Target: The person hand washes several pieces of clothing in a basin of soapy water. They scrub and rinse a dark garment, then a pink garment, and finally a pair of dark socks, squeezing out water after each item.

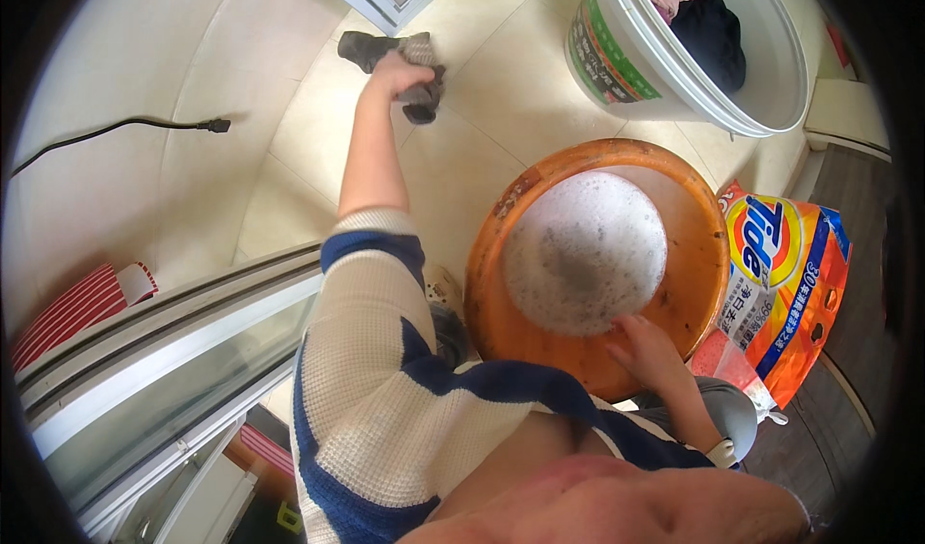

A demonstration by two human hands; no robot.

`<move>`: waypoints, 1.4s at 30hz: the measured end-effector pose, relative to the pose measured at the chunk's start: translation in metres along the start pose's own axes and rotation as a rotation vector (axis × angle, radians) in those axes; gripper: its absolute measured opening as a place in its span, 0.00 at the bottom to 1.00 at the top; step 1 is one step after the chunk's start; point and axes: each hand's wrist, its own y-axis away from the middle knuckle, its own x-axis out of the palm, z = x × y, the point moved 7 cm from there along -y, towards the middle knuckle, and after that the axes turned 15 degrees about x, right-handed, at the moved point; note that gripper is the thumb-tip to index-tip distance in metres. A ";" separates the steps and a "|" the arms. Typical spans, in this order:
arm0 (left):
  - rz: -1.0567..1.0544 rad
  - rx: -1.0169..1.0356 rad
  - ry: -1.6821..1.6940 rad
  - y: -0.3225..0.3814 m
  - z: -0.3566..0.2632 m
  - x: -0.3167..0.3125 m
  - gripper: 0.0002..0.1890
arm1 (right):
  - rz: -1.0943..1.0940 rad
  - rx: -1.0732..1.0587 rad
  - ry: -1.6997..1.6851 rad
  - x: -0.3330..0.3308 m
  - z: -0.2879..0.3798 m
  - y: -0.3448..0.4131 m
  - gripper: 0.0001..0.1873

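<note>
My left hand (399,76) reaches far out over the tiled floor, its fingers closed around dark grey socks (365,49). A lighter ribbed sock cuff (418,49) shows beside the fingers. My right hand (643,349) is over the near side of a round orange-brown basin (600,370), with fingertips at the edge of the suds. Nothing shows in that hand, and its fingers are a little apart. White foamy water (585,255) with a greyish patch in the middle pools in the basin. What lies under the foam is hidden.
A large white bucket (694,74) holding clothes (712,42) stands at the upper right. Right of the basin is an orange Tide detergent bag (784,284). A sliding-door track (173,356) runs along the left, and a black power cord (123,130) lies beyond it.
</note>
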 end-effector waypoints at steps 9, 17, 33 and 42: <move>-0.042 -0.085 -0.099 0.009 0.031 0.058 0.49 | 0.021 0.013 -0.003 0.012 -0.009 0.003 0.18; -0.035 0.081 0.022 0.051 -0.014 0.088 0.31 | -0.059 -0.112 0.059 0.004 0.007 0.030 0.18; -0.033 0.835 1.302 0.258 -0.284 0.027 0.27 | -0.057 -0.209 0.284 0.027 0.004 0.080 0.19; -0.012 0.346 -0.114 0.275 -0.162 0.211 0.34 | -0.188 -0.275 0.233 0.041 -0.026 0.068 0.13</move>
